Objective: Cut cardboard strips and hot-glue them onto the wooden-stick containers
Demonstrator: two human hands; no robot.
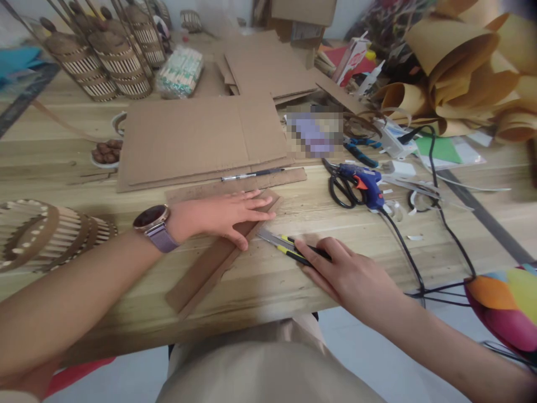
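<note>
My left hand [235,215] lies with fingers spread across a narrow cardboard strip [205,272] that runs diagonally over the wooden table. In my right hand [342,268] is a black and yellow utility knife [289,250]; its long blade points left, with the tip at the strip's right edge near my left thumb. Whether the tip is into the cardboard I cannot tell. Just beyond my left hand, a second cardboard strip [289,177] lies crosswise, and a pen [251,174] rests by it.
Large cardboard sheets [197,137] lie beyond the hands. To the right are a blue glue gun [363,182] with its cord, black-handled scissors [344,189] and pliers [361,152]. A woven stick basket [46,232] stands left, near a bowl of brown nuts [107,152]. Brown paper rolls [465,67] fill the back right.
</note>
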